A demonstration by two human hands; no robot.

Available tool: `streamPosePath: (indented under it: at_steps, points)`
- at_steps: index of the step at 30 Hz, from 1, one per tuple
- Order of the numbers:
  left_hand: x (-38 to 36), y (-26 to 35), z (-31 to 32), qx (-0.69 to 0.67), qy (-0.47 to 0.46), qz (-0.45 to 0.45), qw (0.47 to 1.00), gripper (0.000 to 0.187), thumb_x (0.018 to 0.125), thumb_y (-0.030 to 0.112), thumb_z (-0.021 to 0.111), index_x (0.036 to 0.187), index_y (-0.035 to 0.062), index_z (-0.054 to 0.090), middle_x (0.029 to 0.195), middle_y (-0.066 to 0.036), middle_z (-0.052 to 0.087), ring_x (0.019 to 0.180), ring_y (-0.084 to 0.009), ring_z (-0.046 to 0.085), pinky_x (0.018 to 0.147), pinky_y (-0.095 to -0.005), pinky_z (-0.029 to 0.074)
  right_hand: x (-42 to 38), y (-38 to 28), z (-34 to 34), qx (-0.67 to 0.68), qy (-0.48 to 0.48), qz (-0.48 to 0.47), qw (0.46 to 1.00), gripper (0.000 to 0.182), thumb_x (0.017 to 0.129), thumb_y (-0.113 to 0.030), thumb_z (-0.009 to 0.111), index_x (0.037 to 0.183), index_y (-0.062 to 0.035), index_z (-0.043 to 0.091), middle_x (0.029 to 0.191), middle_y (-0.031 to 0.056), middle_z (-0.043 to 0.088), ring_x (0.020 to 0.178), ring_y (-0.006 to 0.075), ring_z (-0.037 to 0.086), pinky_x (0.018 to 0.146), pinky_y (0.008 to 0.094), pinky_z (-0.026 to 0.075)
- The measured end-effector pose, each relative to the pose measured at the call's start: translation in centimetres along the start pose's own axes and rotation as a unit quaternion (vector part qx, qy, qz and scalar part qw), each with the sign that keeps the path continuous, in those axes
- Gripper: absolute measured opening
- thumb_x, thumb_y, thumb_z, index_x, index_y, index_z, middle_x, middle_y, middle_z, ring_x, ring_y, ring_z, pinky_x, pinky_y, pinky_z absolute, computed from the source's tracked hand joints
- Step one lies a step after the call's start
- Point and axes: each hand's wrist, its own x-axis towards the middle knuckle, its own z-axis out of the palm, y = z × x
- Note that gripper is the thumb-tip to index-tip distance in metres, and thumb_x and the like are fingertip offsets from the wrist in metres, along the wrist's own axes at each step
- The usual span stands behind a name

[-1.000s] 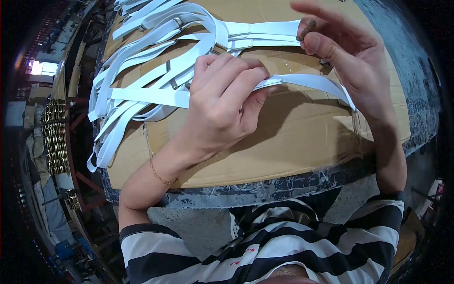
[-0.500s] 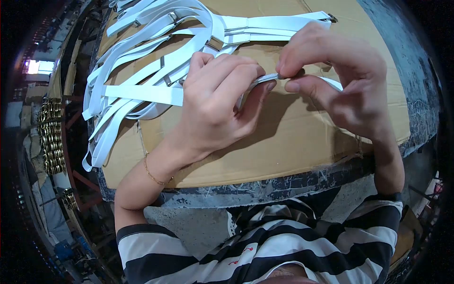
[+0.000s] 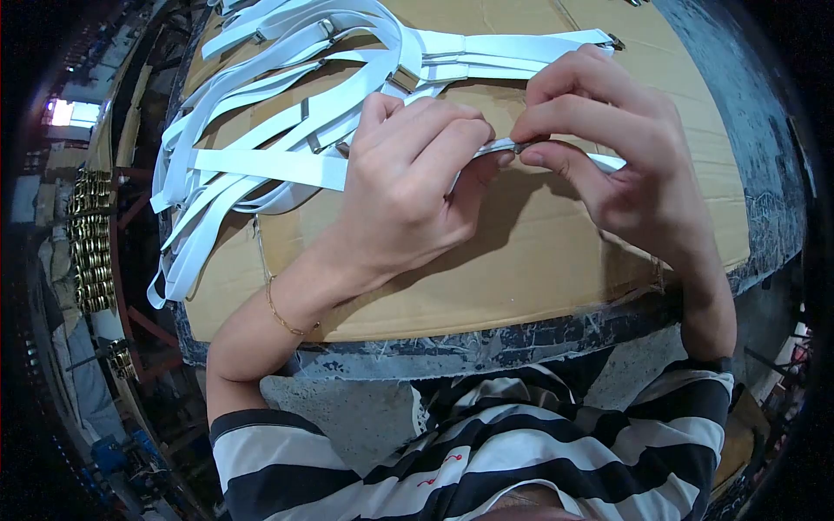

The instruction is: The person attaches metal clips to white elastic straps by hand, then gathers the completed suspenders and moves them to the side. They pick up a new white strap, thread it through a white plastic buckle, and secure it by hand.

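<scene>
My left hand (image 3: 415, 182) is closed around a white elastic strap (image 3: 269, 167), its thumb and fingers pinching the folded end near the middle of the cardboard. Just to the right, the thumb and index finger of my right hand (image 3: 625, 152) pinch a small dark metal fitting (image 3: 519, 148) at the tip of that strap. A white strap piece (image 3: 606, 162) shows behind my right thumb. Most of the fitting is hidden by my fingertips. Beyond my left hand lies a pile of white straps (image 3: 208, 204) with metal slides, one of them a shiny buckle (image 3: 402, 79).
A cardboard sheet (image 3: 365, 317) covers the worn dark table (image 3: 777, 217). Strap ends with a metal clip (image 3: 617, 42) reach the far side. To the left, below the table, hang rows of brass-coloured metal parts (image 3: 91, 243) on a rack.
My right hand's fingers have shifted slightly and now bend closer over the metal fitting. Both hands stay on the strap, and the camera view has moved a little.
</scene>
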Motion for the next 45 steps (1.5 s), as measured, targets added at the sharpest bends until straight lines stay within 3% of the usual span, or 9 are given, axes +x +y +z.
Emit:
streamPosePath:
  at_steps: [9, 20, 29, 31, 35, 37, 41, 43, 45]
  points:
    - [-0.3, 0.4, 0.3, -0.004, -0.012, -0.016, 1.000, 0.014, 0.069, 0.005, 0.067, 0.075, 0.0034, 0.055, 0.071, -0.005, 0.057, 0.061, -0.0211, 0.052, 0.058, -0.0336, 0.030, -0.7, 0.1, 1.7, -0.161, 0.046, -0.094, 0.981, 0.018, 0.066, 0.004, 0.064, 0.080, 0.0026, 0.054, 0.087, 0.0118, 0.052, 0.080, 0.0274, 0.050, 0.067, 0.0341, 0.042]
    - [0.1, 0.4, 0.1, -0.040, -0.018, -0.062, 0.997, 0.015, 0.069, 0.007, 0.069, 0.076, 0.0027, 0.056, 0.071, -0.007, 0.058, 0.062, -0.0236, 0.054, 0.059, -0.0340, 0.033, -0.5, 0.3, 1.2, 0.031, 0.019, 0.022, 0.999, 0.009, 0.081, 0.002, 0.053, 0.089, 0.0017, 0.049, 0.082, 0.0146, 0.050, 0.075, 0.0301, 0.051, 0.068, 0.0339, 0.042]
    - [0.1, 1.1, 0.0, -0.136, 0.046, -0.167, 0.975, 0.021, 0.066, 0.001, 0.068, 0.084, 0.0014, 0.057, 0.078, -0.010, 0.060, 0.067, -0.0273, 0.057, 0.059, -0.0335, 0.045, -0.7, 0.1, 0.6, 0.015, -0.030, 0.108, 0.994, 0.008, 0.086, -0.003, 0.049, 0.093, 0.0002, 0.050, 0.072, 0.0160, 0.054, 0.065, 0.0325, 0.054, 0.059, 0.0364, 0.040]
    - [0.0, 0.9, -0.6, -0.095, -0.010, -0.125, 0.988, 0.021, 0.074, -0.007, 0.061, 0.094, -0.0017, 0.058, 0.084, -0.012, 0.063, 0.071, -0.0152, 0.062, 0.064, -0.0229, 0.047, -0.7, 0.4, 0.4, 0.003, -0.038, 0.090, 0.995, 0.008, 0.086, -0.003, 0.049, 0.093, 0.0000, 0.050, 0.071, 0.0157, 0.054, 0.063, 0.0317, 0.053, 0.057, 0.0360, 0.039]
    - [0.3, 0.8, -1.1, -0.075, -0.046, -0.132, 0.987, 0.024, 0.072, -0.006, 0.064, 0.095, -0.0014, 0.058, 0.089, -0.013, 0.062, 0.074, -0.0184, 0.061, 0.064, -0.0267, 0.047, -0.7, 1.1, 0.0, -0.011, -0.043, 0.070, 0.997, 0.007, 0.085, -0.004, 0.051, 0.091, -0.0006, 0.051, 0.066, 0.0152, 0.052, 0.057, 0.0298, 0.052, 0.053, 0.0351, 0.039]
    - [0.7, 0.2, -0.8, 0.040, -0.023, -0.023, 0.999, 0.027, 0.068, -0.004, 0.067, 0.094, 0.0004, 0.059, 0.096, -0.013, 0.061, 0.082, -0.0228, 0.059, 0.070, -0.0327, 0.045, -0.7, 2.0, -0.3, -0.023, -0.041, 0.055, 0.997, 0.008, 0.085, -0.004, 0.052, 0.092, -0.0004, 0.051, 0.066, 0.0148, 0.052, 0.056, 0.0288, 0.052, 0.053, 0.0343, 0.038]
    - [1.8, 1.7, -2.1, 0.182, -0.010, -0.019, 0.983, 0.027, 0.066, -0.001, 0.070, 0.091, 0.0029, 0.062, 0.099, -0.012, 0.059, 0.090, -0.0270, 0.056, 0.077, -0.0361, 0.041, -0.5, 3.4, -1.7, -0.029, 0.008, -0.002, 1.000, 0.012, 0.088, -0.015, 0.055, 0.093, -0.0052, 0.052, 0.063, 0.0098, 0.056, 0.054, 0.0220, 0.057, 0.051, 0.0313, 0.041]
    - [1.8, 1.6, -2.7, 0.219, 0.041, 0.059, 0.973, 0.028, 0.066, 0.001, 0.071, 0.093, 0.0043, 0.063, 0.099, -0.011, 0.057, 0.091, -0.0265, 0.055, 0.079, -0.0358, 0.039, -0.7, 3.6, -2.5, -0.008, 0.026, 0.007, 1.000, 0.013, 0.089, -0.011, 0.052, 0.099, -0.0014, 0.053, 0.063, 0.0053, 0.051, 0.057, 0.0144, 0.049, 0.054, 0.0278, 0.038]
    - [1.9, 1.6, -2.2, 0.210, 0.074, 0.103, 0.969, 0.025, 0.066, 0.003, 0.072, 0.090, 0.0034, 0.063, 0.092, -0.010, 0.057, 0.082, -0.0260, 0.055, 0.072, -0.0340, 0.041, -1.1, 4.3, -3.1, 0.095, 0.070, 0.146, 0.982, 0.018, 0.093, -0.018, 0.050, 0.100, -0.0017, 0.052, 0.068, 0.0003, 0.051, 0.063, 0.0095, 0.049, 0.059, 0.0245, 0.040]
